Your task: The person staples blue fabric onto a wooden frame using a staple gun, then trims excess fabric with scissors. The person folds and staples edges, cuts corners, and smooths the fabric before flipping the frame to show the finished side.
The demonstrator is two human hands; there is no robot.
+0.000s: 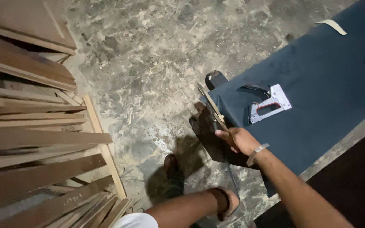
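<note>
Gripping the near-left end of the blue-covered panel, the right hand closes on its folded fabric edge, pulling the cloth taut. Within reach, a staple gun lies on the panel; the left hand is out of view.

A rough concrete floor fills the middle of the view, grey and mottled with pale smears, dust and scattered wood chips. Along the left side lies a loose stack of wooden planks, brown and tan, overlapping at slight angles, with a thin pale batten running along their edge. At the top left corner rests a flat brown board. A pale strip runs diagonally at the lower right, bordering a dark surface. The light is dim and even, casting soft shadows on the floor
</note>
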